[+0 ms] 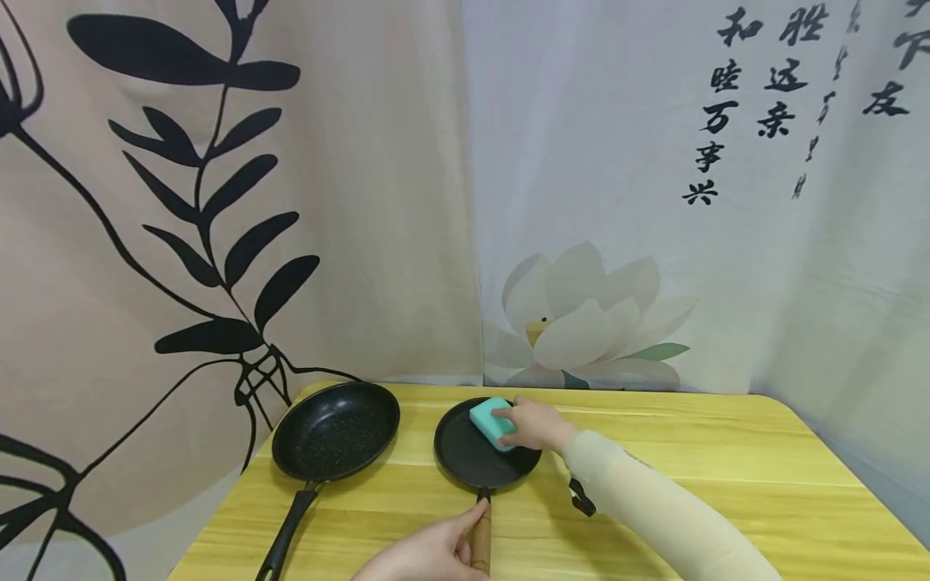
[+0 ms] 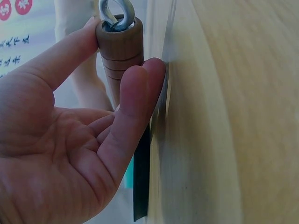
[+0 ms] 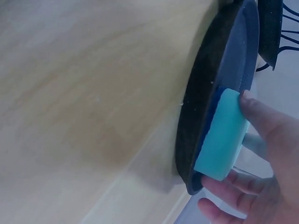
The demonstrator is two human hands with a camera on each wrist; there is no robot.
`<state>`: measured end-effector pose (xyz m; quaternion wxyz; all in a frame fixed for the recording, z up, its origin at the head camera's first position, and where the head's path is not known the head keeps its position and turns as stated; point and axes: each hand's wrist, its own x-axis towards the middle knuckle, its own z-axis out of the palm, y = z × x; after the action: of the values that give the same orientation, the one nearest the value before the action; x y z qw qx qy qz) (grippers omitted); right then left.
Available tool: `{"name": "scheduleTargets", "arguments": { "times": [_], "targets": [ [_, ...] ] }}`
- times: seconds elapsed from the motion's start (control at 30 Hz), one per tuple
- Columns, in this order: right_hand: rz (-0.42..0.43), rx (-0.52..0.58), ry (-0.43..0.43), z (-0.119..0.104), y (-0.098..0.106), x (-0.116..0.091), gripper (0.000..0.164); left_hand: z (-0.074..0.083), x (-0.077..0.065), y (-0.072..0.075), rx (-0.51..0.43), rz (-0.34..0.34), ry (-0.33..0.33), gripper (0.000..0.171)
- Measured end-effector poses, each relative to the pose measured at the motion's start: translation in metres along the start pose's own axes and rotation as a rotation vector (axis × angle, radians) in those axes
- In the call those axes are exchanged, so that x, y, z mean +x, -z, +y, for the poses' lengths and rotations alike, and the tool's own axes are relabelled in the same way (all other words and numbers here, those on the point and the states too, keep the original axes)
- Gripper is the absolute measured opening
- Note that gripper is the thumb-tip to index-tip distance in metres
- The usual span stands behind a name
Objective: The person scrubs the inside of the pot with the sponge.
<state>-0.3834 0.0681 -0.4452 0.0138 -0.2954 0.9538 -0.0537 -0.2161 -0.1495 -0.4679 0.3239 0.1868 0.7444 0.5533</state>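
Speckled frying pan (image 1: 336, 432) ahead-left of left hand (image 1: 429, 550); wooden table (image 1: 697, 476) beneath. Beyond right hand (image 1: 536, 424): pale curtain (image 1: 395, 210), printed lotus (image 1: 581, 331), dark characters (image 1: 715, 118); leafy stems (image 1: 243, 184) leftward.

A matt sponge (image 1: 487, 420) and a smooth, dull flat pan (image 1: 461, 452), its wooden handle (image 1: 482, 542) fitted with a shiny metal ring (image 2: 127, 20), contrast with a glossy frying pan (image 1: 336, 432); the bench (image 1: 683, 440) shows smooth wood grain and the curtain (image 1: 392, 202) is matt cloth.

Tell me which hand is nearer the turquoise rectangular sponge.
Right. The right hand grips the sponge on the shallow round black pan; the left hand is apart from the sponge, holding that pan's brown wooden handle.
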Motion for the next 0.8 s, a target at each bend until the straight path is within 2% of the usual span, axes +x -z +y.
{"name": "scheduleTargets", "arguments": {
  "times": [0.07,0.3,0.33,0.47,0.67,0.8],
  "targets": [
    [0.004,-0.002,0.003,0.000,0.000,-0.002,0.059,0.006,-0.003,-0.002,-0.012,0.004,0.010,0.087],
    [0.012,-0.009,0.029,0.000,-0.003,-0.005,0.059,0.005,-0.002,0.001,0.029,-0.020,0.009,0.090],
    [0.017,-0.010,0.037,0.000,-0.003,-0.006,0.059,0.002,0.000,0.002,0.057,-0.026,0.003,0.090],
    [0.026,0.002,0.057,-0.002,-0.004,-0.009,0.059,-0.002,0.003,0.004,0.032,-0.028,-0.001,0.091],
    [0.036,0.005,0.070,-0.004,-0.007,-0.015,0.059,-0.013,0.009,0.009,0.076,-0.055,0.020,0.097],
    [0.048,0.012,0.079,-0.005,-0.009,-0.017,0.059,-0.010,0.008,0.007,0.070,-0.041,0.023,0.096]
  ]
}}
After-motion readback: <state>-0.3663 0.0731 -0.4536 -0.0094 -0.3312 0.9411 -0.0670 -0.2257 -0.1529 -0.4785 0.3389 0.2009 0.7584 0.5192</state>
